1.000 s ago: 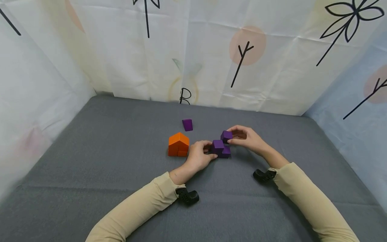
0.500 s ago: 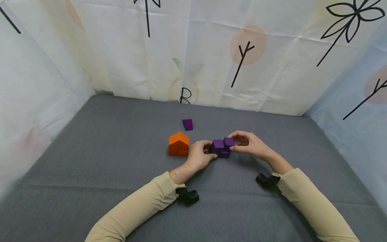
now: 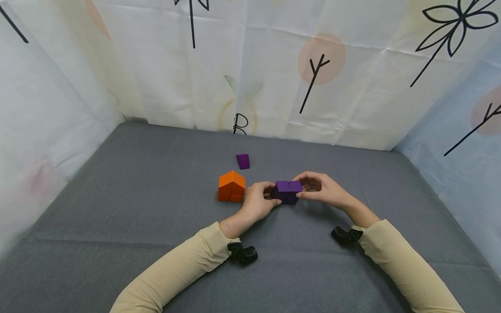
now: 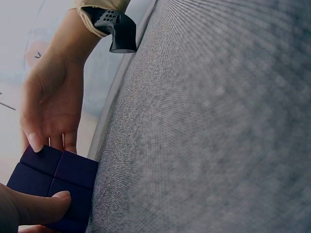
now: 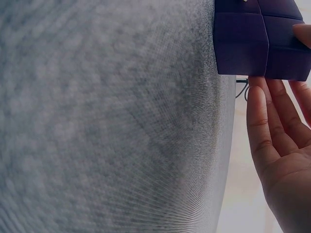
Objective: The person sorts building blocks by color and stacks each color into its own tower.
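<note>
Purple blocks (image 3: 282, 187) stand in a two-by-two stack on the grey cloth, right of centre in the head view. My left hand (image 3: 256, 202) grips the stack's left side, its thumb (image 4: 48, 205) lying on the lower left block (image 4: 70, 204). With thumb and fingers, my right hand (image 3: 322, 188) pinches the upper right purple block (image 3: 295, 186), which sits level beside the upper left one. In the right wrist view, the right hand's fingers (image 5: 277, 116) reach behind the stack. Fine seams separate the blocks (image 5: 240, 43).
An orange house-shaped block build (image 3: 231, 187) stands just left of my left hand. Farther back lies a loose purple block with slanted sides (image 3: 243, 161). Printed white cloth (image 3: 274, 78) hangs behind and at the sides of the grey surface (image 3: 156, 174).
My right hand has brought its purple block down and toward me onto the stack, level with the neighbouring block. The left hand has stayed in place.
</note>
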`<action>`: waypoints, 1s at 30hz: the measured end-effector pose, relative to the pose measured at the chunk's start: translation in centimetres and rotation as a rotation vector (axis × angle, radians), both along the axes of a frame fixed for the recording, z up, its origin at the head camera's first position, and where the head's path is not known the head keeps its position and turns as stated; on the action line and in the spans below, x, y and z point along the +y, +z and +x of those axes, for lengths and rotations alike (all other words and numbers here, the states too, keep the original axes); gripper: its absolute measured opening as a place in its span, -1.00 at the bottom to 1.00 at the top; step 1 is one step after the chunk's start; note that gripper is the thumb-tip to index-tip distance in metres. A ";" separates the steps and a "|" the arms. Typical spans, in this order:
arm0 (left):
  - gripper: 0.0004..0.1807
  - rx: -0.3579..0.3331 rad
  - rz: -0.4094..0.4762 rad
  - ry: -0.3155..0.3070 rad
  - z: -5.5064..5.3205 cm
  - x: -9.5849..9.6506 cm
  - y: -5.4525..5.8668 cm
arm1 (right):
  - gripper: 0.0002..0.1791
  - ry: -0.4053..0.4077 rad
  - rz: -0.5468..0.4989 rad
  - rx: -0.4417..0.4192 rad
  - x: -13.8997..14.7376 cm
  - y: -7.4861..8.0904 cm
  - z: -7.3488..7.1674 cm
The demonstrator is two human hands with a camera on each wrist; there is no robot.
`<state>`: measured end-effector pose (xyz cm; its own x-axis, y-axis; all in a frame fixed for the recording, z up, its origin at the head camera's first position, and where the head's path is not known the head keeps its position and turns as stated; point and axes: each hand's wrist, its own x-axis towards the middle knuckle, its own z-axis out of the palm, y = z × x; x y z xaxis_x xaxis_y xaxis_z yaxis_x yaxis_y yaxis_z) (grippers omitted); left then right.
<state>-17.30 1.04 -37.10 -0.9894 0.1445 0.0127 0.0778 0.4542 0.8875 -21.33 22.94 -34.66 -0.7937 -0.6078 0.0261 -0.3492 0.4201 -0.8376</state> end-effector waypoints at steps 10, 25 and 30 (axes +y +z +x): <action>-0.59 0.001 -0.012 0.002 0.1 0.0 0.1 | -0.62 -0.019 0.006 -0.014 0.0 0.0 0.1; -0.59 0.014 0.009 -0.010 0.0 0.0 0.1 | -0.61 0.013 0.016 0.021 -0.9 2.8 -1.8; -0.59 0.010 0.013 -0.009 0.0 -0.1 0.1 | -0.65 0.032 0.050 0.058 -1.9 4.0 -3.1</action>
